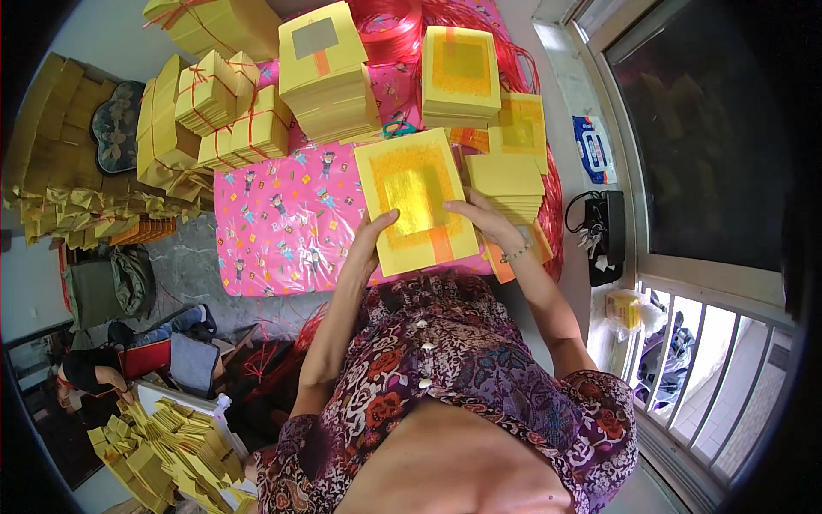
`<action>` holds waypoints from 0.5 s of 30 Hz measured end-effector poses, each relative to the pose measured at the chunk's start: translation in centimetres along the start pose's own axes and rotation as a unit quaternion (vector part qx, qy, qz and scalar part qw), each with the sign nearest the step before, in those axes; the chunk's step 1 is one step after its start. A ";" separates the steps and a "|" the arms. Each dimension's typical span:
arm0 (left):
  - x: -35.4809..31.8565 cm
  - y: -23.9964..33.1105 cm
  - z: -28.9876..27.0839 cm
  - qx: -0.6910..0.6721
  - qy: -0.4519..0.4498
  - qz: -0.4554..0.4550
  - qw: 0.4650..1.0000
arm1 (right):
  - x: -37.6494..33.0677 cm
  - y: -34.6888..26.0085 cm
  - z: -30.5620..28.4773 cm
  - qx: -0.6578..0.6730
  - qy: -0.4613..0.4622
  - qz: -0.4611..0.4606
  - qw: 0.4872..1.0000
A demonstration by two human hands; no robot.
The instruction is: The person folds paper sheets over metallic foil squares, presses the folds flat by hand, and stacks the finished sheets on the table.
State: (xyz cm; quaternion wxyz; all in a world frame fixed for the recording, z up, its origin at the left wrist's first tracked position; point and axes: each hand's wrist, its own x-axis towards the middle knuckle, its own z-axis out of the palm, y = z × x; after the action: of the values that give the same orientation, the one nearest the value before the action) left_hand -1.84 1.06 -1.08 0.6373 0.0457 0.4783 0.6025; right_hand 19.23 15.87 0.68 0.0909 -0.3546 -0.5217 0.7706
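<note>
A person in a flowered blouse [462, 377] holds a stack of yellow paper sheets [417, 199] with a gold square in the middle, above a pink patterned cloth [282, 227]. The left hand [370, 242] curls closed around the stack's lower left edge; the right hand [479, 216] grips its right edge, fingers folded over the top. Just beyond lie loose piles [505, 182] not yet tied. Farther off, several bundles [231, 107] already sit bound with red string, so the work appears partly done.
</note>
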 end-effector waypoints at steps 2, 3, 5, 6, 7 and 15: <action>0.1 -0.2 -0.2 0.006 0.001 -0.004 1.000 | 0.1 1.1 -0.2 -0.030 0.046 -0.008 0.998; -0.1 -0.4 -0.5 0.010 0.005 -0.004 1.000 | 0.0 0.8 0.0 -0.030 0.043 -0.006 0.999; 0.3 -0.4 -0.8 0.002 0.005 -0.016 1.000 | -0.1 -0.1 0.3 -0.004 0.026 0.006 1.000; 0.5 -0.1 -0.8 -0.003 0.001 -0.029 1.000 | -0.1 -0.2 0.5 -0.003 0.024 0.008 1.000; 0.5 0.0 -0.8 -0.005 0.003 -0.029 1.000 | -0.1 -0.2 0.5 0.002 0.023 0.008 1.000; 0.7 0.7 -0.8 0.008 0.018 -0.062 0.998 | -0.4 -0.6 0.3 -0.164 0.059 0.012 0.985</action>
State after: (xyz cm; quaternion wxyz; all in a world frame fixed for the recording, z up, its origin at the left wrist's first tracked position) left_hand -3.00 1.38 -1.45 0.6640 0.0101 0.4963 0.5592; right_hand 19.17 15.70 1.41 0.0528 -0.4161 -0.6300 0.6536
